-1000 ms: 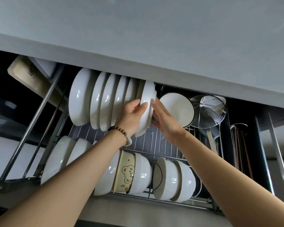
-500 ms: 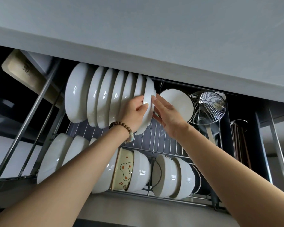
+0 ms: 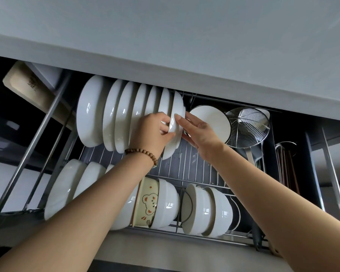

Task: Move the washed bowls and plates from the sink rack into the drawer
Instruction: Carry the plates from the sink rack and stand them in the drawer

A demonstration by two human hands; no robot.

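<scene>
The left hand (image 3: 153,132) curls round the rim of the end plate (image 3: 178,107), upright at the row's right end in the drawer rack (image 3: 185,163), the right hand (image 3: 200,134) laid straight-fingered against it, bare wires beyond.

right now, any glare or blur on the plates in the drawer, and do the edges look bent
Head view: small bright glints on the white plates, no washout; left hand and right hand sharp; drawer in deep shadow at its left; wide-angle lens splays the rails outward.
</scene>
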